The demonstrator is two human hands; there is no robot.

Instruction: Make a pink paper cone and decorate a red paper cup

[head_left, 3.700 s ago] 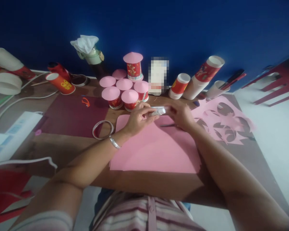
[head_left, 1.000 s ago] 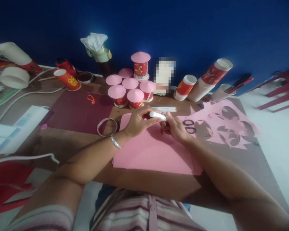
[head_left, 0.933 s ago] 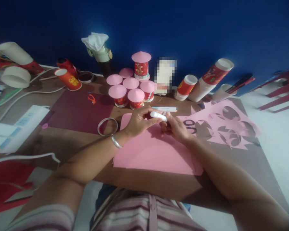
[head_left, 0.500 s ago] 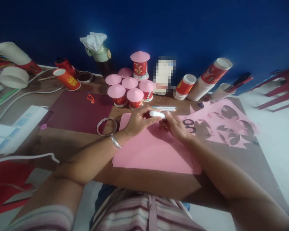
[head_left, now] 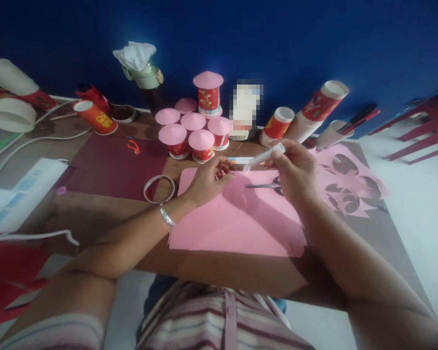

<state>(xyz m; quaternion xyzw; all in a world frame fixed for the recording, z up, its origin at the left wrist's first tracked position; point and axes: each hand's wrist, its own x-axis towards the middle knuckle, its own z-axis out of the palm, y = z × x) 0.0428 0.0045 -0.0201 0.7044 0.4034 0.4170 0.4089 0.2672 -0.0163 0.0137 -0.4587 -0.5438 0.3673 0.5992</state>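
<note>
My right hand [head_left: 299, 167] is closed around a slim white tube [head_left: 264, 155], which looks like a glue stick or marker. It slants down to the left over the pink paper. My left hand [head_left: 213, 179] is beside the tube's lower end, its fingers loosely curled and the thumb apart, with nothing visible between them. Beneath both hands lies a stack of pink paper sheets [head_left: 219, 223]. Scissors [head_left: 261, 185] rest on the stack, their handles partly hidden by my right hand. Behind the tube lies a pen-like white and blue stick [head_left: 237, 160].
Several red cups with pink cone tops [head_left: 173, 136] stand at the back. Pink paper scraps with round holes [head_left: 361, 177] lie right. A tape roll [head_left: 159, 189] sits left of the stack, near a maroon sheet [head_left: 109, 167]. Stacked paper cups [head_left: 319, 109] lean against the wall.
Both hands were together on the white tube. My right hand has drawn it away to the right, and my left hand has come off it. The scissors now show more fully.
</note>
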